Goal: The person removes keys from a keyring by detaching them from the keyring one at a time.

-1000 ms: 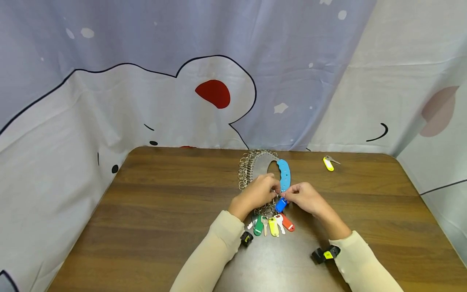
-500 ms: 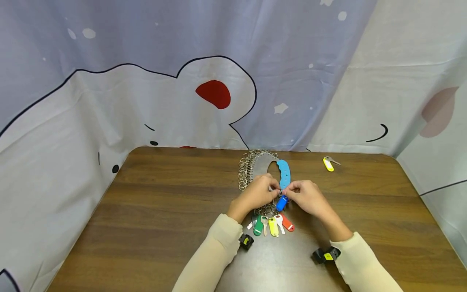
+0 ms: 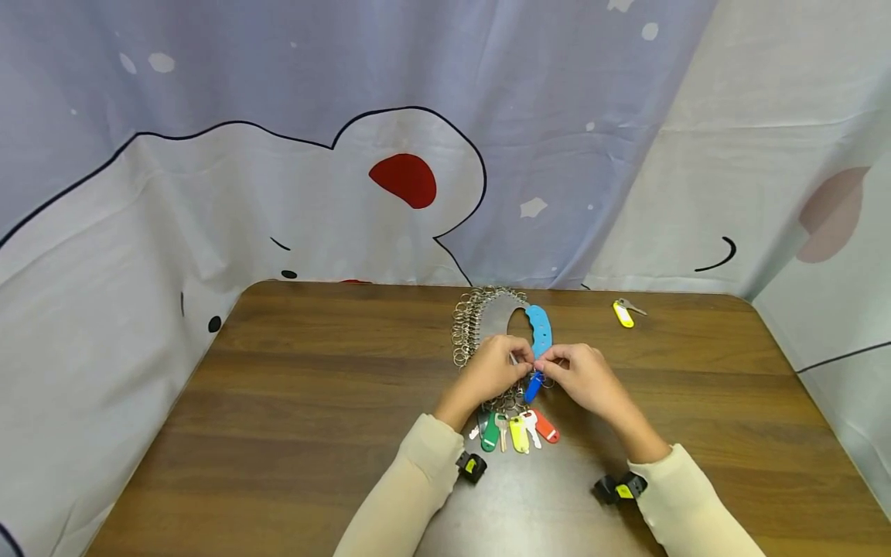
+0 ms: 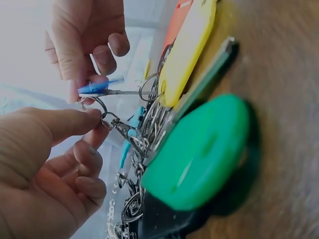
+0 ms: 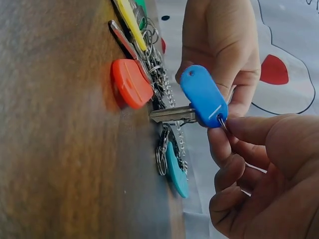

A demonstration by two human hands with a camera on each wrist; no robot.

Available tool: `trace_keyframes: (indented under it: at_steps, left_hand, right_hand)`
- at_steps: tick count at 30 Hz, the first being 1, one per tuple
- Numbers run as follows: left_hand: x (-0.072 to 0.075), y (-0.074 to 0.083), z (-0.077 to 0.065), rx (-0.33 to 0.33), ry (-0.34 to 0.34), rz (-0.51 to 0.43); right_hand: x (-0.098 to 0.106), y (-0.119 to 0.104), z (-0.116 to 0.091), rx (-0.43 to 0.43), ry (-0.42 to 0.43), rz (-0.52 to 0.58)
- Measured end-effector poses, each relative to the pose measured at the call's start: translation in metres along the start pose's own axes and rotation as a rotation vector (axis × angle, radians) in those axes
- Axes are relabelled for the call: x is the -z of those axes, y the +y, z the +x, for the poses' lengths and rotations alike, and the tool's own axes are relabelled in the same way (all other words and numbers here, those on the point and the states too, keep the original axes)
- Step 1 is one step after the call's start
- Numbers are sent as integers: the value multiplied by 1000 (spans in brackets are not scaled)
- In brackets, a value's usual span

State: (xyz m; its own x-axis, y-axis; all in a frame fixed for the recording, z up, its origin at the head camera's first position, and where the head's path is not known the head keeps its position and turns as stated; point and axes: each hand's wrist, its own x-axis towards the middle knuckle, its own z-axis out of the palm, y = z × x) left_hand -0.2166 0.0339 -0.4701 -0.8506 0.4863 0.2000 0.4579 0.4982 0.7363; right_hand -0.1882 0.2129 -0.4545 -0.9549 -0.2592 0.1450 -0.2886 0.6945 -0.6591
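Over a grey metal key-holder plate (image 3: 494, 316) with a light-blue handle (image 3: 540, 326), both hands meet fingertip to fingertip. My left hand (image 3: 489, 367) pinches a small metal ring (image 4: 102, 106) beside a snap clasp (image 4: 121, 128) hanging from the plate's chain. With thumb and fingertips, my right hand (image 3: 583, 376) holds the key ring (image 5: 223, 124) of a blue key tag (image 5: 203, 94). A silver key (image 5: 172, 114) shares that ring. Whether the two rings are linked, I cannot tell. The fingers partly hide the handle's lower end.
Green (image 3: 490, 432), yellow (image 3: 519, 434) and red (image 3: 546, 426) key tags with keys fan out at the plate's near end. Clasps and rings (image 3: 461, 333) line its left edge. A separate yellow-tagged key (image 3: 624, 313) lies at the back right of the wooden table (image 3: 334, 433).
The blue tag has swung and turned, now looking narrower between the hands. Both hands stay close together, with only small finger shifts. The other tags lie as before.
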Motion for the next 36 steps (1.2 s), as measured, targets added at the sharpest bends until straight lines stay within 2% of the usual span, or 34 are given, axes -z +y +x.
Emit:
trace_keyframes:
  at_steps: [7,15,21,25,29,32,36]
  left_hand:
    - [-2,2,-2,-46,55,92]
    - [-1,4,-5,-50,77,157]
    - [-1,3,-4,-33,126,144]
    - [0,-1,-4,45,101,5]
    - [4,-2,-5,169,36,-234]
    - [6,-2,-5,269,7,-377]
    - [6,-2,-4,355,-9,-482]
  right_hand:
    - [1,2,1,7,-8,-11]
    - [-1,3,0,28,-20,11]
    - [-1,3,0,21,-13,40]
    - [-1,3,0,7,-26,70]
    - [-1,2,0,15,-37,80]
    - [-2,2,0,32,-33,72]
    - [-3,1,-1,68,-12,48]
